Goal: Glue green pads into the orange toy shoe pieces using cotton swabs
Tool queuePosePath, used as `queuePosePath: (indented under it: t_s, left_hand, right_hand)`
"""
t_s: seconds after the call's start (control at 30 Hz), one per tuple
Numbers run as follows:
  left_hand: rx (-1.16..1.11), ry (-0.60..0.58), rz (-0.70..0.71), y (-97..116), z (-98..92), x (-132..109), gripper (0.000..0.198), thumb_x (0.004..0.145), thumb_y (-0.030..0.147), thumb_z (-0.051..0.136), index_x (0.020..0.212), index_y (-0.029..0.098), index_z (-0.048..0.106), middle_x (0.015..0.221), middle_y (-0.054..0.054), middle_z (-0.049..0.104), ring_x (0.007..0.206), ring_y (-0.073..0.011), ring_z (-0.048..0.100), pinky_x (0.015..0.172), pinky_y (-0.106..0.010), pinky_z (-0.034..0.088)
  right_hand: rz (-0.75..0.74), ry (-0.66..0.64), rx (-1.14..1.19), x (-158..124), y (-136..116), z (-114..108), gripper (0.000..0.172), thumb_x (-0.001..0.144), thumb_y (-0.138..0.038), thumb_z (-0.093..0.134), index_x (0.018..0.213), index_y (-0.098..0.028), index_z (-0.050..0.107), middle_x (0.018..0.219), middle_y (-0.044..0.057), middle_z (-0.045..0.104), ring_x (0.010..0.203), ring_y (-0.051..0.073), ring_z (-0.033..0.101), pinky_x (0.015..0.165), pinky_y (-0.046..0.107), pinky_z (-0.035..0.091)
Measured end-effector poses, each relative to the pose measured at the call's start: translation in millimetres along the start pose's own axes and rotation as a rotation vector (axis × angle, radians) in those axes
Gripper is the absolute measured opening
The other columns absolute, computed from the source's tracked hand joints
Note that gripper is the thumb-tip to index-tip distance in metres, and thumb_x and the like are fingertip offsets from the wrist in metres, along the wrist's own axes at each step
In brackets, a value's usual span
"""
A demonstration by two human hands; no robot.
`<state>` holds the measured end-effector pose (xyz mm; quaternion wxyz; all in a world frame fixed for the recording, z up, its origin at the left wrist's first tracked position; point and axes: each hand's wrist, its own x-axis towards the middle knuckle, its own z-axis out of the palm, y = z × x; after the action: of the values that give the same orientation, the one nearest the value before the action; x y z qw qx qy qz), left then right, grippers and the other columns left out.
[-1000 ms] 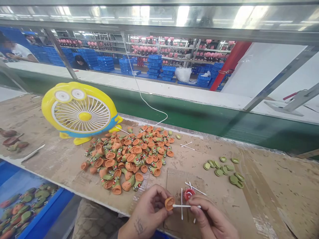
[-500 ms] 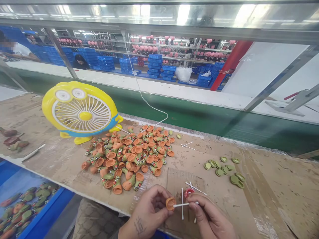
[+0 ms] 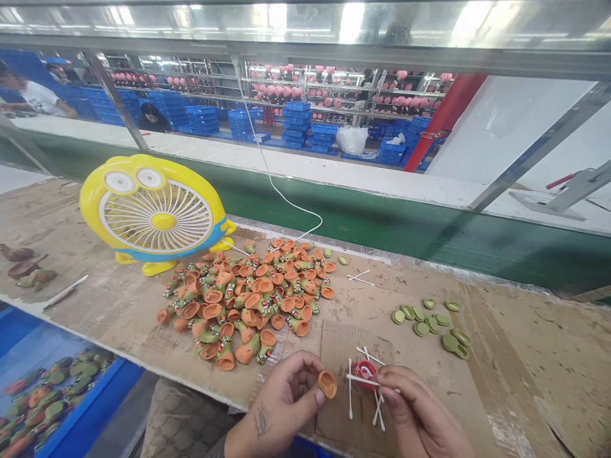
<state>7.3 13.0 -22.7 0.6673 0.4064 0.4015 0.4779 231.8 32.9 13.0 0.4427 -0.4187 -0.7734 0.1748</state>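
Fingertips point(image 3: 319, 395) of the left hand point(image 3: 281, 407) are pinching a small orange cup-shaped plastic piece point(image 3: 327, 384), open side facing up & toward the camera, just above the near edge of the cardboard-covered worktop point(image 3: 525, 381). Right hand point(image 3: 420, 420) is gripping a thin white cotton swab point(image 3: 363, 380) betw. thumb & fingers pressed together; the swab is lying roughly level, its free end pointing left toward the orange piece w/o touching it. Swab is crossing over a little red round cap point(image 3: 366, 371) sitting on the worktop just beside the right hand, near the near edge. Loose white swabs point(image 3: 377, 413) are lying around the cap, one upright-looking stick just left of it.

Further back, mid-worktop, a heap of orange-and-green cup-shaped toy parts point(image 3: 248, 302) is spreading out, well apart from both hands. Flat green oval discs point(image 3: 429, 321) are lying scattered toward the right side. Yellow-and-blue cartoon-faced desk fan point(image 3: 153, 213) is standing at the left behind the heap, its white cord point(image 3: 272, 178) running up & away. Two more white sticks point(image 3: 359, 278) are lying just right of the heap. Blue bin point(image 3: 90, 413) w/ finished green-orange figures is sitting below the worktop's near-left corner.
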Motion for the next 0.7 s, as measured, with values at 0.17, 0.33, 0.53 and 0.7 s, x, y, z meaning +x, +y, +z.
queuePosePath:
  t_s: [0.17, 0.33, 0.53, 0.7]
  left_hand:
    - [-0.044, 0.059, -0.02, -3.2, 0.4, 2.1, 0.045, 0.084, 0.056, 0.077, 0.109, 0.021, 0.062, 0.097, -0.005, 0.063, 0.084, -0.0171, 0.059, 0.066, -0.025, 0.045]
    - [0.088, 0.126, 0.085, -8.3, -1.2, 4.9, 0.045, 0.079, 0.038, 0.083, 0.119, 0.021, 0.069, 0.118, -0.012, 0.065, 0.114, -0.0273, 0.06, 0.088, -0.032, 0.051]
    - [0.216, 0.163, 0.079, -10.3, 0.0, 3.5, 0.043, 0.077, 0.022, 0.075, 0.119, 0.02, 0.068, 0.118, -0.013, 0.062, 0.115, -0.0308, 0.058, 0.079, -0.032, 0.053]
    - [0.242, 0.141, 0.118, -9.5, 1.2, 1.6, 0.028, 0.077, 0.015, 0.071, 0.103, 0.019, 0.064, 0.101, -0.007, 0.064, 0.101, -0.0244, 0.06, 0.088, -0.032, 0.048]
  right_hand:
    - [0.086, -0.055, -0.11, 2.0, 15.2, -8.8, 0.015, 0.106, -0.024, 0.052, 0.103, -0.026, 0.066, 0.098, 0.001, 0.07, 0.087, 0.015, 0.07, 0.078, 0.021, 0.056]
    - [0.072, -0.111, -0.179, -4.2, 29.2, -4.6, 0.018, 0.107, -0.026, 0.05, 0.102, -0.025, 0.067, 0.096, 0.002, 0.071, 0.086, 0.016, 0.07, 0.076, 0.023, 0.057]
    - [0.052, -0.071, -0.195, -4.6, 21.6, -9.3, 0.016, 0.106, -0.026, 0.051, 0.104, -0.024, 0.067, 0.098, 0.004, 0.071, 0.087, 0.017, 0.071, 0.078, 0.024, 0.058]
    - [0.034, -0.056, -0.227, -6.2, 17.3, -18.5, 0.015, 0.105, -0.026, 0.052, 0.104, -0.025, 0.066, 0.098, 0.002, 0.072, 0.086, 0.016, 0.072, 0.078, 0.022, 0.058]
